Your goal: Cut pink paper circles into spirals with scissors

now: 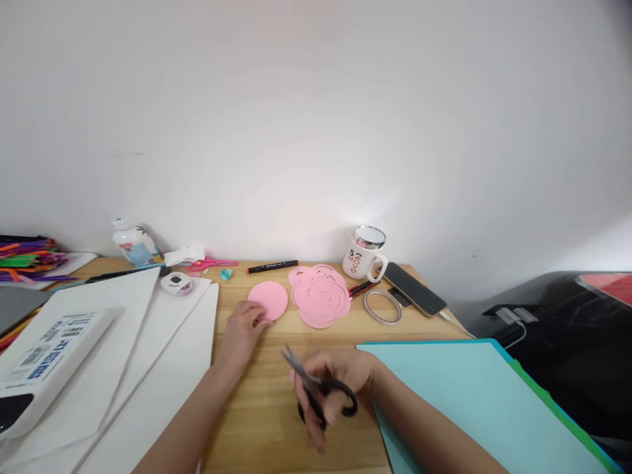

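My left hand [243, 328] has its fingers together at the lower left edge of a pink paper circle [270, 297] that lies on the wooden table. In my right hand [340, 372], blurred by motion, is a pair of scissors [313, 388] with black handles. Its blades point up and to the left, above the table. Close to the right of the circle lies a loose pile of pink paper circles and spiral-cut pieces [322, 297]. A bit of pink shows behind the fingers of my right hand, mostly hidden.
White sheets [182, 349] and a white box [54, 362] cover the left side. Along the back are a bottle [135, 242], pink scissors [210, 264], a black marker [272, 266], a mug [363, 255], a tape roll [382, 307] and a phone [413, 288]. Light blue sheets [459, 388] lie right.
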Motion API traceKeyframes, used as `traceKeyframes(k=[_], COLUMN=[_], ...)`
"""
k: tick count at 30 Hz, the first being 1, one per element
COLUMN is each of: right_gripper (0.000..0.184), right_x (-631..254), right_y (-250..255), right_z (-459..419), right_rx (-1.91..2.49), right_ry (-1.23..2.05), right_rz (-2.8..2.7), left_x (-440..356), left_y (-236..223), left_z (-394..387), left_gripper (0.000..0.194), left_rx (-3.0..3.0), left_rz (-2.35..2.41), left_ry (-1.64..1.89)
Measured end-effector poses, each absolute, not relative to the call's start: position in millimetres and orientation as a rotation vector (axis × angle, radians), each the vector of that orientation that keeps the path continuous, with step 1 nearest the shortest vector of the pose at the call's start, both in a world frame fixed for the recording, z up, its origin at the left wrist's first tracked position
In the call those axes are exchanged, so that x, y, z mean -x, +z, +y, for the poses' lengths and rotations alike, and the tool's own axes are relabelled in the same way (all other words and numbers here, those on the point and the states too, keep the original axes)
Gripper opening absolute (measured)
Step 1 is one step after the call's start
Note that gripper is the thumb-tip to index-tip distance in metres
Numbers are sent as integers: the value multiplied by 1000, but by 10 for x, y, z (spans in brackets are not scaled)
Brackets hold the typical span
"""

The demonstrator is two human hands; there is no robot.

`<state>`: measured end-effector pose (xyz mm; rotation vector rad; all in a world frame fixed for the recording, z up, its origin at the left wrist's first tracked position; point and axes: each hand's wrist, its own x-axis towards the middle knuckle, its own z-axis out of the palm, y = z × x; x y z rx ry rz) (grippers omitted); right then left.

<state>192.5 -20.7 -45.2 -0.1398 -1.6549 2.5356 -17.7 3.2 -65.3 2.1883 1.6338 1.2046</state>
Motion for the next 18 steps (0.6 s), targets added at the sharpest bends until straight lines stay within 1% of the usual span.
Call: traceKeyframes(k=[1, 3, 9, 10, 11, 13, 15, 16, 18], right_gripper=[47, 45, 32, 31, 32, 37, 41, 42, 42], right_x=[-1935, -1947, -1914, -1906, -1899, -1890, -1892, -1898, -1915], right_y=[-472, -497, -497, -499, -502, -506, -499, -489, -467], right_z=[-219, -233, -228, -235, -246, -275, -299, -304, -298], right_rx=[45, 47, 436, 451, 420, 186, -60, -109, -71], right_ry=[2631, 2617, 2069, 2079, 2165, 2498, 2706, 2734, 2688], right_rz=[-1619, -1517, -1253, -1279, -1349, -1588, -1696, -1638, -1430], left_x=[175, 172, 185, 189, 193, 199, 202, 202, 203], left_y=[-650, -643, -638, -641, -645, -652, -654, -653, -650], left_z=[31, 28, 37, 40, 44, 49, 51, 50, 48], left_gripper=[7, 8, 7, 8, 9, 11, 9, 8, 8], left_rx=[-2186, -2182, -2148, -2146, -2143, -2131, -2118, -2114, -2115], left_rz=[1635, 1636, 1637, 1630, 1621, 1608, 1607, 1608, 1608], left_ry=[1203, 1198, 1204, 1201, 1197, 1190, 1191, 1193, 1184])
